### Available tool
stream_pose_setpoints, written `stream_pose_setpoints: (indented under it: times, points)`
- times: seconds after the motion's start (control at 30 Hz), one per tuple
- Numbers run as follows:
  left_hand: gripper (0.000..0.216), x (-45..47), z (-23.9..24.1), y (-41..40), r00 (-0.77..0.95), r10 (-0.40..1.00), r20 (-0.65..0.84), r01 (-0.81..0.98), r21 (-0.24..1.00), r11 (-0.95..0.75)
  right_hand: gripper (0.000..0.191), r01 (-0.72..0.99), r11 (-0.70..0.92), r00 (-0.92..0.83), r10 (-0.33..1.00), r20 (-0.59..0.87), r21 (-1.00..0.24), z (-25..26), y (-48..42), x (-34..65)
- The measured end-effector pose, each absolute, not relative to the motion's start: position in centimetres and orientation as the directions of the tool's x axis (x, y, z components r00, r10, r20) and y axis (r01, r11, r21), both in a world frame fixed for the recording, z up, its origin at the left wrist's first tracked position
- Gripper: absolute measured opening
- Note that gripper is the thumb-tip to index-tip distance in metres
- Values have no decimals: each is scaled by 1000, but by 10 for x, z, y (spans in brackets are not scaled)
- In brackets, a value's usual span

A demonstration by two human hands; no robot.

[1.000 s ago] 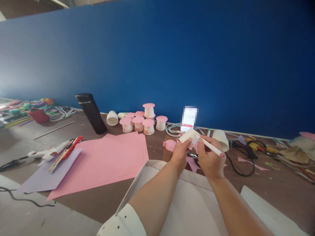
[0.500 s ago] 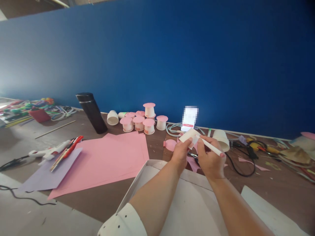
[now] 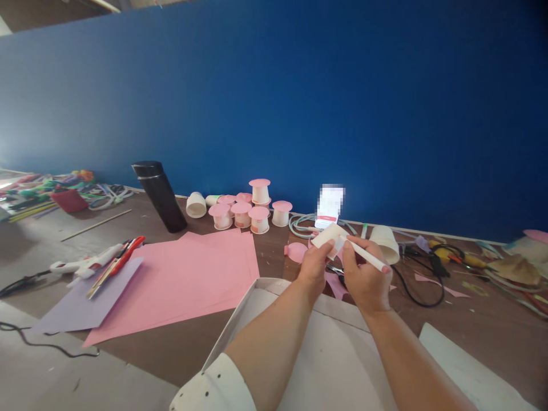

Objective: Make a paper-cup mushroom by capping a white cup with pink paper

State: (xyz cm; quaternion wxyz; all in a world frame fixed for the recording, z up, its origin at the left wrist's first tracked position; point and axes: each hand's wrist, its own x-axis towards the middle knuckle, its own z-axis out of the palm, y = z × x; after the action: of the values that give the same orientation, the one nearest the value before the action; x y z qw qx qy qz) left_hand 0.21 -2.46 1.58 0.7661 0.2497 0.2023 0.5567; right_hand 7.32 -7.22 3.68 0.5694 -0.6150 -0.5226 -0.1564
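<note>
head view: left hand [image 3: 314, 268] fingers pinch a small white paper cup [image 3: 329, 236] at their tips, right hand [image 3: 366, 279] fingers closed round a white pen [image 3: 365, 258] touching it; probably light, crushable, best held at the rim.

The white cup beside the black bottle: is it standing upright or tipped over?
Tipped over. The white cup lies on its side beside the black bottle, its round end facing the camera.
</note>
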Motion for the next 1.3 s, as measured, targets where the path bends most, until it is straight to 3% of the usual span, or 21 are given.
stream_pose_setpoints:
  times: [1.3]
  points:
    - [32, 2, 15, -23, 287, 956, -60, -758, 596, 265, 22, 812, 199, 402, 492, 772, -549, 33, -71, 71]
